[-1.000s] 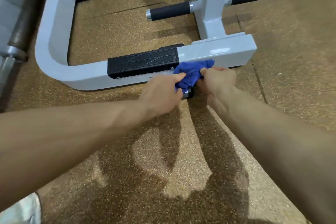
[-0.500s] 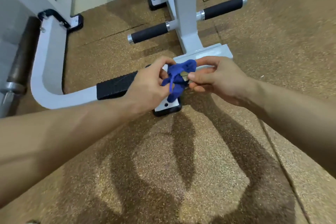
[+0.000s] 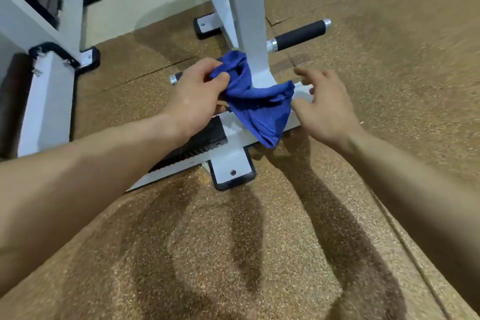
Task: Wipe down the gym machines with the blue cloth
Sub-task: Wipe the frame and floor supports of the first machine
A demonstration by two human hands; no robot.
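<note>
The blue cloth (image 3: 259, 101) hangs crumpled in the air above the white base bar (image 3: 233, 125) of a gym machine. My left hand (image 3: 197, 96) grips the cloth's upper left part with curled fingers. My right hand (image 3: 324, 104) is just to the right of the cloth, fingers spread and loosely bent; its thumb is beside the cloth's right corner, and whether they touch is unclear. The machine's white upright post (image 3: 244, 21) rises behind the cloth.
A black ribbed foot plate (image 3: 197, 143) lies on the base bar below my left wrist. A bolted foot pad (image 3: 231, 171) juts toward me. Black foam handles (image 3: 298, 35) stick out of the post. Another white machine frame (image 3: 49, 101) stands at left on the speckled brown rubber floor (image 3: 259, 254).
The cloth has been lifted off the base bar and has opened out from a bunch into a hanging sheet. My right hand has let go and moved right; the view has tilted up.
</note>
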